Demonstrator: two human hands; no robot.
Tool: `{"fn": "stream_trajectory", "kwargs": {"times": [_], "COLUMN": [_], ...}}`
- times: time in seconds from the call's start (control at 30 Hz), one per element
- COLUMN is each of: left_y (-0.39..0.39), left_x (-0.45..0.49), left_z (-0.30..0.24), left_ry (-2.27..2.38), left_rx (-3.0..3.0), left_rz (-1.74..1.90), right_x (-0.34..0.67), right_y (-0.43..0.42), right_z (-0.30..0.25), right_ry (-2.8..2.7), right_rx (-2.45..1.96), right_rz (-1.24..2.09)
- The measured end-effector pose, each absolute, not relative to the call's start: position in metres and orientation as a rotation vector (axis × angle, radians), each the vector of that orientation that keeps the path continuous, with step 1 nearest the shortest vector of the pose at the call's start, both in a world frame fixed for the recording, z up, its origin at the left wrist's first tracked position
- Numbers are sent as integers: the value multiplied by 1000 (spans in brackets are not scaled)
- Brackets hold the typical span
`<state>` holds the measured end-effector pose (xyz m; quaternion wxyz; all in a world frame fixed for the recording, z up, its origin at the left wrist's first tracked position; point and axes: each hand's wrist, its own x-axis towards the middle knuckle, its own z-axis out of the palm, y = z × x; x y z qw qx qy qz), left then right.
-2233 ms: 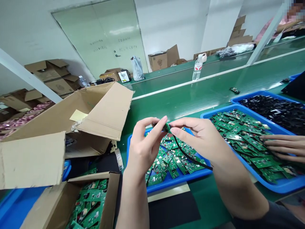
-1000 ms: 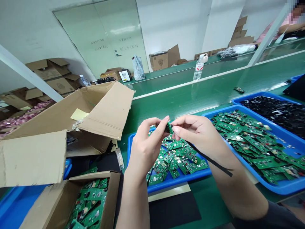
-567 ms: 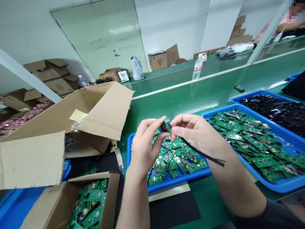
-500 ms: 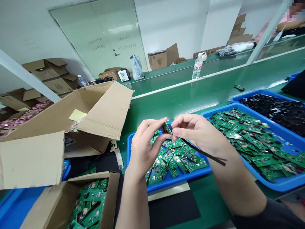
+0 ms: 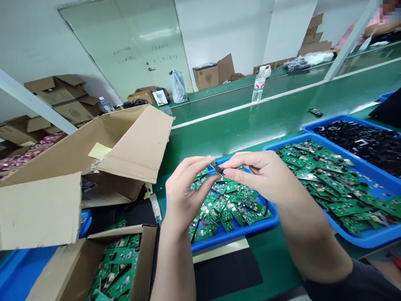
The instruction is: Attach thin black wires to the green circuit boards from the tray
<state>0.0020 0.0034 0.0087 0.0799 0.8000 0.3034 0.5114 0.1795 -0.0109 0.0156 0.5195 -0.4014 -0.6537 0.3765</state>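
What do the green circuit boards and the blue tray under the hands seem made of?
The green circuit boards look like solder-masked fibreglass laminate: glossy green coating carrying dark components, though the core can't be seen. The blue tray looks like moulded plastic, smooth and semi-gloss with an even colour and rounded rim.

Pale green double doors (image 5: 125, 46) with dark lettering on them stand in a white wall (image 5: 219, 29) (the light is even, with a soft sheen on the door panels). Cardboard boxes (image 5: 59, 100) are piled to the left, and flattened cartons (image 5: 315, 35) lean against the wall at the far right. A long green bench (image 5: 250, 121) runs across the room, carrying a carton (image 5: 205, 77), a plastic bag (image 5: 178, 87) and a water bottle (image 5: 258, 88). White posts (image 5: 351, 42) rise beside it.
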Motion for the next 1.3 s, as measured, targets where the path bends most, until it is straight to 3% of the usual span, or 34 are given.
{"fn": "stream_trajectory", "kwargs": {"times": [0.57, 0.97, 1.3], "left_y": [0, -1, -1], "left_x": [18, 27, 24], "left_z": [1, -2, -2], "left_ry": [793, 915, 870], "left_rx": [2141, 2071, 2115], "left_rz": [1525, 1542, 1613], "right_x": [174, 165, 175], "right_y": [-15, -8, -3], "right_z": [17, 11, 8], "right_ry": [-1521, -1759, -1795], "right_rx": [-1015, -957, -816], "right_rz": [723, 216, 486]}}
